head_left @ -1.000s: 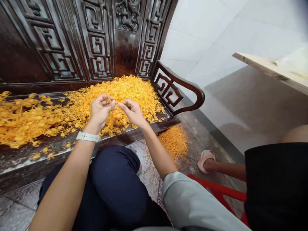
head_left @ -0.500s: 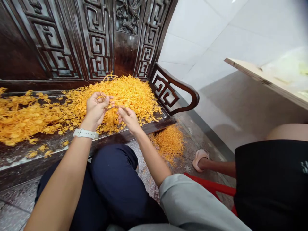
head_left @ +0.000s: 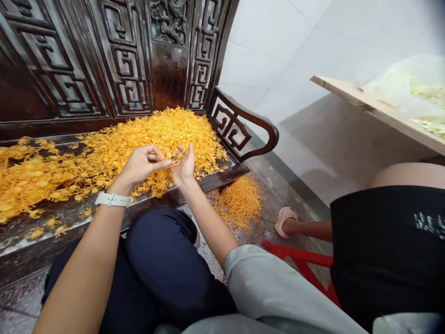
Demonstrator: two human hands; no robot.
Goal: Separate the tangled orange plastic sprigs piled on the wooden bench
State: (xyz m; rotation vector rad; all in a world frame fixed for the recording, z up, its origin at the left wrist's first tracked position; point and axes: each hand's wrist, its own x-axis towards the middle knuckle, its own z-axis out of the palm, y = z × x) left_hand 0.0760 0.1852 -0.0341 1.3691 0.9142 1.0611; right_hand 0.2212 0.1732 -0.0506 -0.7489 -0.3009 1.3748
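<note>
My left hand [head_left: 144, 162], with a pale watch strap at its wrist, pinches a thin orange strand [head_left: 160, 154] between thumb and fingers. Just right of it, my right hand [head_left: 185, 168] is turned palm up with its thumb raised; small orange pieces lie at its fingers, partly hidden. Both hands are over the front edge of a large heap of orange plastic-looking flower pieces [head_left: 181, 127] on a dark wooden bench [head_left: 153, 204]. More orange pieces on branching stems [head_left: 45, 171] spread over the bench at the left.
A pile of thin orange strands [head_left: 241, 202] lies on the floor below the bench's right end, under its carved armrest [head_left: 259, 134]. At the right are a seated person's leg [head_left: 309, 228], a red stool [head_left: 302, 260] and a raised board [head_left: 375, 109] holding a pale bag.
My right hand has turned from a pinch to palm up with its fingers spread. My left hand has tilted toward it, still pinching a strand. The view has shifted slightly to the right.
</note>
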